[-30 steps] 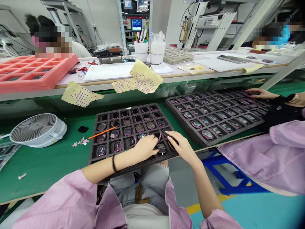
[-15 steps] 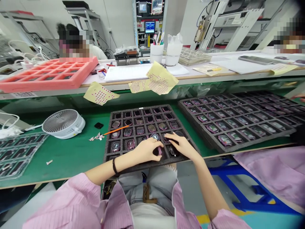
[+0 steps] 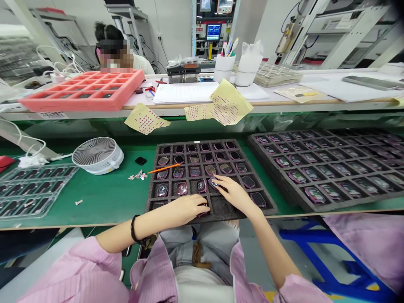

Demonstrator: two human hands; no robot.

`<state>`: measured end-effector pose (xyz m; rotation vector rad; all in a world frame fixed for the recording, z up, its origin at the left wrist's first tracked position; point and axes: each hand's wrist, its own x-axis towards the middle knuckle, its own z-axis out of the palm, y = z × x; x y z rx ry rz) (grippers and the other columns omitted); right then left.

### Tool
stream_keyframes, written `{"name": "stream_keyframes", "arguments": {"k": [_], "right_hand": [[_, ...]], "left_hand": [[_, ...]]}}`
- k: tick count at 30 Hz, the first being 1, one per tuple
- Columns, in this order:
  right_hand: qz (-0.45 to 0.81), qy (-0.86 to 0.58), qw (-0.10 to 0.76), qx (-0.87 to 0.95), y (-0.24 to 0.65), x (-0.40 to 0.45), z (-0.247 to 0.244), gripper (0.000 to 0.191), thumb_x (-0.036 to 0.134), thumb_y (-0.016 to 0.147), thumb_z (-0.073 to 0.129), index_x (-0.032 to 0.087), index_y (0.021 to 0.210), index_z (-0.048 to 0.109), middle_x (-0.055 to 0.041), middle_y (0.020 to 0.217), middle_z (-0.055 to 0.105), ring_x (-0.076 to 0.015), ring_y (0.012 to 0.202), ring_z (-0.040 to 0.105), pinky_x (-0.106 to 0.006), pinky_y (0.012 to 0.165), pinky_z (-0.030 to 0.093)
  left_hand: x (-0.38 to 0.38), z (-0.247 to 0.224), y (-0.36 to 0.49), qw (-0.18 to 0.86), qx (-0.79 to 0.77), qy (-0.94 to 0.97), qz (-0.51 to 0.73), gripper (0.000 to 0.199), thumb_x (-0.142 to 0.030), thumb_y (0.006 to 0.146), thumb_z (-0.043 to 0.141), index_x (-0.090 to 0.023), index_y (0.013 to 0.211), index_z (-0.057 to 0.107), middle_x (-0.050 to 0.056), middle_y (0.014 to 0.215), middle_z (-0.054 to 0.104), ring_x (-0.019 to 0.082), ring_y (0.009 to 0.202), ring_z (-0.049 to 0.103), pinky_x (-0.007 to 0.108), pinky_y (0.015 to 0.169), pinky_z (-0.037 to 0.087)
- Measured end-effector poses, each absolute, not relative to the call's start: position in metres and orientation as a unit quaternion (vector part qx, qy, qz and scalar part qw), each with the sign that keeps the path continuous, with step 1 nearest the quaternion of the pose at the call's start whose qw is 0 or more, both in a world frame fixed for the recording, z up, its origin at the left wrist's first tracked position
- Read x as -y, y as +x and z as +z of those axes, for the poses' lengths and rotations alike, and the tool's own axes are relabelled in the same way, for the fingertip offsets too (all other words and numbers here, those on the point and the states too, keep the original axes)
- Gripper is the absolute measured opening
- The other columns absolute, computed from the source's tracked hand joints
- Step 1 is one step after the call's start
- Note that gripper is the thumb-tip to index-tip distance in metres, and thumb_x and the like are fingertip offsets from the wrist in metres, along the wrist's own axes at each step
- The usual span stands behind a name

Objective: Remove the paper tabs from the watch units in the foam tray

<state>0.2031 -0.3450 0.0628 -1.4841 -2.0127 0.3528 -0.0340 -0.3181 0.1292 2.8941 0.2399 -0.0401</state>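
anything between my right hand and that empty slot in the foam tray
Nothing visible. The empty slot in the foam tray lies open beside the right hand. The left hand is close, but on the slot's far side.

No wording can be read at this distance. The monitor [image 3: 213, 32] on the far equipment glows blue with small characters, too blurred to make out. A white paper label [image 3: 52, 115] on the edge of the upper bench shelf carries faint print, perhaps Chinese, also illegible. A small white tag [image 3: 197, 142] sits on the rim of the black foam tray [image 3: 176, 142], showing no readable marks.
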Motion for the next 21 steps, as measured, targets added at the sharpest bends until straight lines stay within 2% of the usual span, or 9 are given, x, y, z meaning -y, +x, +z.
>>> {"name": "stream_keyframes", "arguments": {"k": [4,7,9,11,14,21], "right_hand": [[0.092,-0.572,0.277,0.766,0.201,0.348,0.066,0.033,0.021,0.092,0.045,0.02,0.117,0.066,-0.0136,0.116,0.065,-0.0284,0.112,0.059,-0.051,0.1,0.047],[0.084,-0.56,0.276,0.776,0.193,0.349,0.07,0.037,0.024,0.093,0.043,0.022,0.126,0.059,-0.013,0.131,0.057,-0.0285,0.124,0.05,-0.052,0.104,0.043],[0.087,-0.547,0.27,0.788,0.188,0.349,0.07,0.038,0.023,0.094,0.042,0.024,0.128,0.058,-0.011,0.137,0.053,-0.0273,0.129,0.045,-0.051,0.108,0.039],[0.084,-0.548,0.255,0.792,0.184,0.348,0.069,0.036,0.022,0.094,0.041,0.023,0.124,0.061,-0.0111,0.133,0.057,-0.0274,0.127,0.048,-0.051,0.108,0.039],[0.064,-0.566,0.232,0.788,0.183,0.347,0.067,0.035,0.022,0.094,0.04,0.018,0.12,0.063,-0.0137,0.126,0.062,-0.0292,0.121,0.052,-0.051,0.105,0.041],[0.064,-0.589,0.232,0.772,0.173,0.344,0.07,0.04,0.023,0.094,0.038,0.014,0.127,0.058,-0.017,0.121,0.064,-0.0315,0.115,0.055,-0.052,0.101,0.043]], "left_hand": [[0.326,0.117,-0.037,0.086,-0.232,0.969,0.007,0.039,-0.034,0.082,0.066,-0.014,0.113,0.056,0.014,0.104,0.061,0.028,0.097,0.059,0.038,0.084,0.049],[0.333,0.11,-0.032,0.067,-0.301,0.951,0.018,0.033,-0.04,0.083,0.064,-0.014,0.102,0.057,0.013,0.095,0.061,0.029,0.093,0.059,0.041,0.082,0.048],[0.335,0.108,-0.028,0.073,-0.308,0.948,0.017,0.028,-0.035,0.083,0.063,-0.014,0.1,0.056,0.013,0.095,0.06,0.029,0.093,0.058,0.041,0.083,0.048],[0.333,0.11,-0.025,0.098,-0.281,0.955,0.013,0.024,-0.024,0.082,0.063,-0.015,0.103,0.056,0.012,0.1,0.06,0.027,0.096,0.057,0.039,0.085,0.048],[0.327,0.116,-0.023,0.128,-0.237,0.963,-0.013,0.032,-0.012,0.077,0.061,-0.015,0.108,0.056,0.012,0.108,0.06,0.026,0.1,0.055,0.036,0.086,0.049],[0.317,0.121,-0.01,0.114,-0.206,0.971,-0.05,0.034,-0.012,0.071,0.068,-0.015,0.104,0.058,0.012,0.098,0.064,0.028,0.096,0.058,0.037,0.078,0.051]]}}
